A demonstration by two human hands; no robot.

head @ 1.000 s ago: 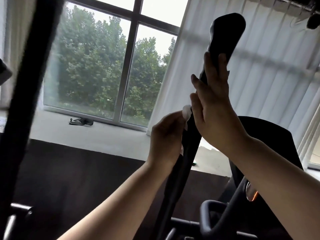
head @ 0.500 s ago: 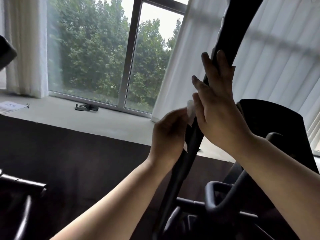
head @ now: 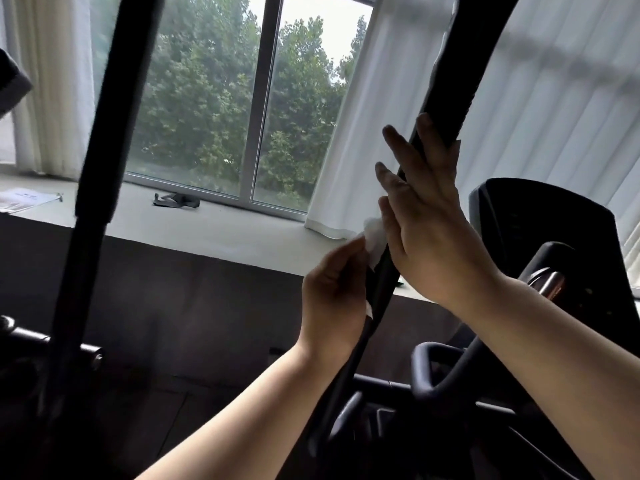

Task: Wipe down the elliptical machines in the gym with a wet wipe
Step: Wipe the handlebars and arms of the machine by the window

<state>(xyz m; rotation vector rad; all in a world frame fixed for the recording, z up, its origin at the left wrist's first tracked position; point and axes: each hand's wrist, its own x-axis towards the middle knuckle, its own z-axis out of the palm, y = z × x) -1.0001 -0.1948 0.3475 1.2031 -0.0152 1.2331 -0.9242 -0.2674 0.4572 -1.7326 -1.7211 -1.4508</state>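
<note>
A black elliptical handlebar [head: 460,57] rises steeply from lower centre to the top right. My left hand [head: 334,292] pinches a white wet wipe [head: 374,237] against the bar's left side. My right hand [head: 426,223] lies on the bar just above, fingers straight and spread, touching the bar and the wipe's top edge. The wipe is mostly hidden between hand and bar. The machine's black console [head: 547,244] stands to the right behind my right forearm.
A second black handlebar [head: 100,168] crosses the left of the view. A lower curved grip [head: 436,372] sits under my right arm. Behind are a window [head: 221,98], white curtains [head: 554,116], a pale sill with a dark object [head: 176,200] and paper [head: 20,199].
The view has swung, bringing the left handlebar back into sight. My right hand's fingers have straightened and spread on the bar. My left hand still holds the wipe at about the same place.
</note>
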